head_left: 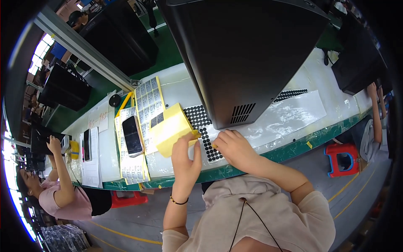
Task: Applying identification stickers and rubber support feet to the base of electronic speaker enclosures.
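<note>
My left hand [185, 161] is at the right edge of a yellow backing sheet [171, 129], its forefinger stretched over that edge and its thumb a little apart. Yellow covers show on fingertips of both hands. Close by, my right hand [236, 148] rests with bent fingers beside a white sheet of round black stickers [204, 133]; its thumb and forefinger are drawn together, and whatever lies between them is too small to make out. Directly beyond my hands a tall black computer case [247, 63] stands on the table, with a slotted vent low on its near side.
Label sheets [147, 101] and a dark-screened phone [132, 135] lie to the left. Another strip of black dots [290, 95] is right of the case. One co-worker [58, 187] sits at the left; another person's arm [375, 113] reaches in at the far right, near a red stool [342, 160].
</note>
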The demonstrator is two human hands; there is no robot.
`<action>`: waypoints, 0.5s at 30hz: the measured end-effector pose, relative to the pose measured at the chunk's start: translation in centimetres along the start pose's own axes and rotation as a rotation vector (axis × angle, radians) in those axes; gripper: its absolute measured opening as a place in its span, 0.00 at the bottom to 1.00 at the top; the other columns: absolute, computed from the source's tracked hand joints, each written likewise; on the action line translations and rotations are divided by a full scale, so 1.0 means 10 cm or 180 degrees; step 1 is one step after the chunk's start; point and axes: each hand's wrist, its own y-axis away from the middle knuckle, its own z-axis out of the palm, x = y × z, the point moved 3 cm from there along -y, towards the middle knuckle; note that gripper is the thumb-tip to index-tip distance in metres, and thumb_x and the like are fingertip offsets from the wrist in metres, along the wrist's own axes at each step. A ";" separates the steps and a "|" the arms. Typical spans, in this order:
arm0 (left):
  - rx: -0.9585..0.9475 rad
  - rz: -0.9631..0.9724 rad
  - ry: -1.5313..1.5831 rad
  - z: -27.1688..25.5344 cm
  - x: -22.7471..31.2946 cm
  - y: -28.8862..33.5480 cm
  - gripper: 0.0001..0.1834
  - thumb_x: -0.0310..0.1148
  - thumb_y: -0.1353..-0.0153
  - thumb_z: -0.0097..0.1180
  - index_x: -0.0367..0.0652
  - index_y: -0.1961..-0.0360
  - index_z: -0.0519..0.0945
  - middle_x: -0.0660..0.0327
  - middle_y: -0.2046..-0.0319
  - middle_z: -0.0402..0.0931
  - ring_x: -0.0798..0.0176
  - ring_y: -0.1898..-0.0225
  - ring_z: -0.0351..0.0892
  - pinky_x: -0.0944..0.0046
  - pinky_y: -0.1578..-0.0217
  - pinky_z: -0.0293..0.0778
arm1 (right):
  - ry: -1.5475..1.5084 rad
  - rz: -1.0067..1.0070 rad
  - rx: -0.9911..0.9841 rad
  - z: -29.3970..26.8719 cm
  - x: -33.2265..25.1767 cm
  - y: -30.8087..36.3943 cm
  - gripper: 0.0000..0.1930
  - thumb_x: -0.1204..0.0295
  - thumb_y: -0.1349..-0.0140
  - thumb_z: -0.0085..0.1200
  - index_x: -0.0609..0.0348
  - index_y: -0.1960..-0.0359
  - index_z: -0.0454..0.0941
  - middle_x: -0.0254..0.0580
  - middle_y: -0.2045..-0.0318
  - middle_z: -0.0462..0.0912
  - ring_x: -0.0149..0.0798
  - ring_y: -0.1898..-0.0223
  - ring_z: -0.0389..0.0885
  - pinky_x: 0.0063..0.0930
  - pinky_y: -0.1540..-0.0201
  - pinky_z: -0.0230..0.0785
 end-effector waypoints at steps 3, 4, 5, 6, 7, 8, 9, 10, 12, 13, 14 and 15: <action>-0.0153 0.0438 -0.0253 0.14 -0.05 0.12 0.13 0.19 0.46 0.56 0.37 0.57 0.76 0.51 0.64 0.77 0.48 0.61 0.75 0.55 0.59 0.69 | -0.0202 0.0087 0.0187 -0.10 0.07 -0.05 0.08 0.77 0.47 0.56 0.58 0.65 0.74 0.40 0.67 0.72 0.46 0.61 0.72 0.36 0.58 0.64; -0.0402 0.0540 -0.0325 0.18 -0.01 0.18 0.15 0.19 0.47 0.57 0.37 0.56 0.76 0.52 0.64 0.77 0.48 0.60 0.75 0.54 0.58 0.69 | -0.0332 0.0164 0.0325 -0.19 0.08 -0.06 0.07 0.76 0.46 0.56 0.58 0.66 0.73 0.41 0.67 0.73 0.47 0.62 0.73 0.37 0.59 0.64; -0.0637 0.0649 -0.0417 0.22 0.01 0.24 0.16 0.19 0.48 0.58 0.37 0.56 0.76 0.52 0.63 0.77 0.47 0.59 0.75 0.54 0.57 0.70 | -0.0467 0.0220 0.0477 -0.26 0.10 -0.07 0.06 0.75 0.45 0.56 0.59 0.66 0.73 0.42 0.68 0.74 0.48 0.63 0.73 0.39 0.60 0.64; -0.0672 0.0919 -0.0561 0.29 0.02 0.31 0.18 0.19 0.49 0.56 0.37 0.54 0.75 0.52 0.62 0.76 0.49 0.58 0.74 0.54 0.57 0.69 | -0.0478 0.0161 0.0514 -0.30 0.09 -0.06 0.06 0.75 0.45 0.56 0.59 0.66 0.73 0.42 0.68 0.74 0.48 0.63 0.73 0.39 0.60 0.64; -0.0704 0.1130 -0.0717 0.33 0.05 0.37 0.18 0.19 0.49 0.55 0.36 0.54 0.75 0.52 0.62 0.76 0.50 0.57 0.75 0.54 0.56 0.70 | -0.0571 0.0224 0.0547 -0.32 0.08 -0.04 0.06 0.74 0.44 0.56 0.59 0.66 0.73 0.43 0.68 0.74 0.49 0.64 0.73 0.39 0.60 0.64; -0.0721 0.1285 -0.1051 0.37 0.04 0.43 0.20 0.25 0.47 0.51 0.34 0.50 0.74 0.53 0.61 0.76 0.54 0.55 0.74 0.58 0.55 0.71 | -0.0677 0.0262 0.0589 -0.31 0.08 -0.03 0.06 0.74 0.43 0.56 0.59 0.67 0.73 0.44 0.68 0.75 0.51 0.64 0.73 0.40 0.61 0.64; -0.0794 0.1413 -0.1255 0.37 0.04 0.47 0.22 0.27 0.48 0.51 0.34 0.49 0.73 0.54 0.60 0.75 0.56 0.55 0.74 0.60 0.57 0.71 | -0.0688 0.0306 0.0562 -0.30 0.08 -0.02 0.06 0.73 0.43 0.56 0.59 0.67 0.73 0.44 0.68 0.75 0.51 0.64 0.73 0.40 0.60 0.64; -0.0935 0.1334 -0.1196 0.38 0.07 0.48 0.23 0.28 0.48 0.50 0.34 0.49 0.73 0.54 0.60 0.75 0.57 0.57 0.74 0.60 0.58 0.71 | -0.0680 0.0358 0.0538 -0.29 0.08 0.01 0.06 0.73 0.43 0.56 0.59 0.67 0.73 0.44 0.68 0.75 0.51 0.64 0.73 0.40 0.60 0.64; -0.1101 0.1360 -0.1007 0.40 0.10 0.46 0.23 0.26 0.50 0.51 0.33 0.49 0.72 0.54 0.61 0.73 0.56 0.60 0.73 0.61 0.59 0.71 | -0.0635 0.0342 0.0541 -0.28 0.07 0.05 0.05 0.74 0.43 0.55 0.59 0.67 0.73 0.45 0.69 0.75 0.51 0.64 0.73 0.41 0.61 0.64; -0.1022 0.1371 -0.0981 0.39 0.11 0.48 0.23 0.25 0.50 0.50 0.33 0.50 0.72 0.55 0.61 0.73 0.56 0.61 0.73 0.61 0.59 0.71 | -0.0704 0.0333 0.0483 -0.27 0.04 0.06 0.06 0.74 0.43 0.55 0.59 0.66 0.73 0.44 0.68 0.75 0.50 0.64 0.73 0.40 0.61 0.65; -0.0963 0.1409 -0.0901 0.41 0.14 0.47 0.22 0.24 0.51 0.50 0.33 0.51 0.72 0.55 0.61 0.73 0.56 0.61 0.73 0.61 0.59 0.71 | -0.0730 0.0369 0.0426 -0.28 0.04 0.07 0.06 0.74 0.43 0.55 0.59 0.65 0.73 0.43 0.68 0.76 0.50 0.64 0.74 0.39 0.60 0.65; -0.0908 0.1424 -0.0947 0.42 0.14 0.47 0.22 0.24 0.51 0.50 0.33 0.51 0.72 0.55 0.61 0.73 0.56 0.61 0.73 0.61 0.59 0.71 | -0.0728 0.0300 0.0450 -0.29 0.04 0.07 0.06 0.74 0.43 0.55 0.59 0.65 0.73 0.43 0.68 0.76 0.50 0.64 0.74 0.39 0.60 0.65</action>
